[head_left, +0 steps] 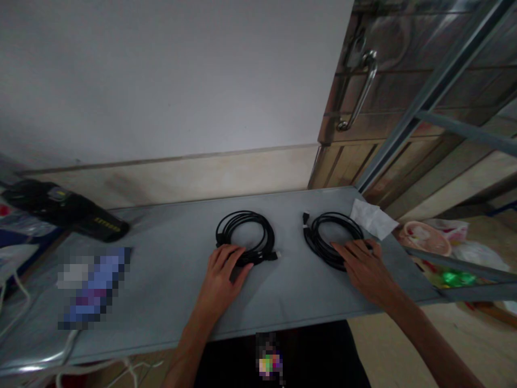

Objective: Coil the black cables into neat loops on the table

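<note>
Two coiled black cables lie side by side on a grey table point(169, 291). My left hand point(224, 269) rests flat, fingers spread, on the near edge of the left cable coil point(246, 234), close to its plug end. On the near side of the right cable coil point(333, 237) my right hand point(363, 267) lies with its fingers stretched out over the loops. Neither hand is closed round a cable. A short plug end of the right coil points up at its far left.
A white crumpled paper point(374, 218) lies at the table's far right corner. A black device with yellow lettering point(67, 210) sits at the far left. A blurred-out patch lies near the left front. Metal rack bars point(444, 70) and a door handle point(359, 91) stand to the right, with bags below.
</note>
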Tool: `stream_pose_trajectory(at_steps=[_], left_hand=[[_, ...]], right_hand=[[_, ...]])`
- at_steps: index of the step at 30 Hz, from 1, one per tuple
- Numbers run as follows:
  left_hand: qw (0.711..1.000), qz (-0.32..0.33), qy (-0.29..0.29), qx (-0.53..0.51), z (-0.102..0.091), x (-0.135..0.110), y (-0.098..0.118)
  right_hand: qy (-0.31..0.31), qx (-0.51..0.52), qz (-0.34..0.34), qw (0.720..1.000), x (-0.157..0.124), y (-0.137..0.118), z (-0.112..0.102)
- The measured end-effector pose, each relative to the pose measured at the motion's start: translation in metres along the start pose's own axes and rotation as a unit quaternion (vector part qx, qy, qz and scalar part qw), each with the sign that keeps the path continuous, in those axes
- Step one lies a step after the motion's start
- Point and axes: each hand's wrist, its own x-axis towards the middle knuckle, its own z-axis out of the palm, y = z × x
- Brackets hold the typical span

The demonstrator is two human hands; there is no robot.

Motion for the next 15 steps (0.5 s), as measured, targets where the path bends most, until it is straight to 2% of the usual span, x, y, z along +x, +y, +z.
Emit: stream_pose_trajectory(at_steps=[2, 7, 9, 12, 15], left_hand=[[1.0, -0.006, -0.002, -0.002, -0.001, 0.0, 0.001], [1.0, -0.014, -0.012, -0.007, -0.003, 0.001, 0.005], [1.0, -0.014, -0.016, -0.013, -0.003, 0.001, 0.005], [1.0, -0.017, -0.013, -0.021, -0.003, 0.001, 0.006], [0.999, -0.02, -0.003, -0.026, -0.003, 0.002, 0.007]], right_hand=[[-0.01, -0.005, -0.001, 1.0, -0.001, -0.004, 0.001], [0.024, -0.02, 0.006, 1.0, -0.005, -0.005, 0.008], [0.017, -0.017, -0.003, 1.0, -0.005, -0.002, 0.008], [0.021, -0.016, -0.003, 1.0, -0.003, -0.001, -0.001], [0.071, -0.011, 0.038, 0.997, 0.007, -0.015, -0.021]])
